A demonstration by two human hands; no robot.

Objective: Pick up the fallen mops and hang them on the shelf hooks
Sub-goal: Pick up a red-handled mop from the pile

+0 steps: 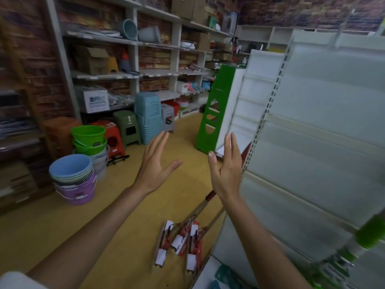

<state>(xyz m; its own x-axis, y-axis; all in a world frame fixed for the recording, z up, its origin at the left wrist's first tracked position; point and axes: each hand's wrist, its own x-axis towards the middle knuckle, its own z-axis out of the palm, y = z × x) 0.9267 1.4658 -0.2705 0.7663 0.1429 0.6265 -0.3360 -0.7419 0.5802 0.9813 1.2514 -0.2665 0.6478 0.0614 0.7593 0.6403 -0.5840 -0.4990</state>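
Fallen mops [183,236]: we note shafts running away up-floor, below our right hand [226,174], nearer than left hand [155,165]; both spread, empty.

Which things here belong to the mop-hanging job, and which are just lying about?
Job: mops on the floor; shelf; left hand and right hand, both open, holding nothing.
Lying about: buckets; stools; boxes; green stand.
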